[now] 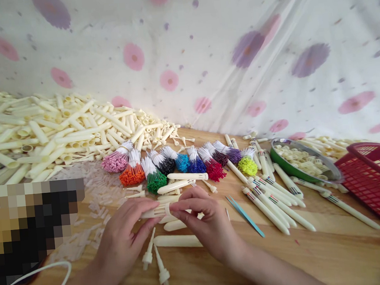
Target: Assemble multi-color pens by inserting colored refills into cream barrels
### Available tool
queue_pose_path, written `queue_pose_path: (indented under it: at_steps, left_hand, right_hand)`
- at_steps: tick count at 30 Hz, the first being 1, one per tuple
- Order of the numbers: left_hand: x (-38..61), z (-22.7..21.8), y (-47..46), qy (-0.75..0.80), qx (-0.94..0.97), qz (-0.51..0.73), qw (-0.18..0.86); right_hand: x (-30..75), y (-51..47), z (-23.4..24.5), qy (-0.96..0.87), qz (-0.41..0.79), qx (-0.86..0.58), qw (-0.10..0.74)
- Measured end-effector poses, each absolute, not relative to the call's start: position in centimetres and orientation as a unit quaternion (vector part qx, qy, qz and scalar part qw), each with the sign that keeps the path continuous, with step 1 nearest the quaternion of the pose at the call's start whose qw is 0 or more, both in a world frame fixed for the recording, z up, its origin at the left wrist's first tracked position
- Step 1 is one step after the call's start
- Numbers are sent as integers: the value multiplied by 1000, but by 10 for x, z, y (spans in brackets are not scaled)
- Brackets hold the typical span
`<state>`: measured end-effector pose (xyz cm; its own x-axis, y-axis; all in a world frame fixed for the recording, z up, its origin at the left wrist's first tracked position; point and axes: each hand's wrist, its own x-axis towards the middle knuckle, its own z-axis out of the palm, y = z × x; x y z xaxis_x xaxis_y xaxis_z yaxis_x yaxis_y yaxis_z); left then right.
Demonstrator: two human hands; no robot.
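Between my two hands is a cream slotted pen barrel part (158,211), lying roughly level. The fingers and thumb of my left hand (120,233) pinch its left end. My right hand (212,225) has its fingertips closed on the right end, at a pale ring-like piece. Below them a smooth cream pen tube (178,241) lies on the wood, partly behind my right hand. Two cream pointed plunger pieces (162,271) rest beneath my left fingers. Just beyond my hands are more cream barrels (188,177).
Behind stand bundles of coloured refills (155,181). A heap of cream tubes (59,131) fills the back left, near clear plastic bits (91,195). To the right are blue tweezers (246,217), multicolour pens (272,206), a green bowl (277,154) and a red basket (373,184).
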<state>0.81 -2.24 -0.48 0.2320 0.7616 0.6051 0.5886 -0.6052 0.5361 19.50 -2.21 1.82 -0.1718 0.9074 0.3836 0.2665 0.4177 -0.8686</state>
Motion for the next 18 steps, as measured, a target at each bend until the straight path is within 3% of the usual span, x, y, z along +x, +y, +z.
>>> queue_pose_path:
  at_steps: [12, 18]
  left_hand:
    - [9, -4, -22, 436, 773, 452, 91]
    - [8, -5, -20, 445, 771, 446, 98]
  right_hand:
    - [196, -24, 27, -506, 614, -444, 413]
    - [196, -22, 26, -440, 652, -475, 396]
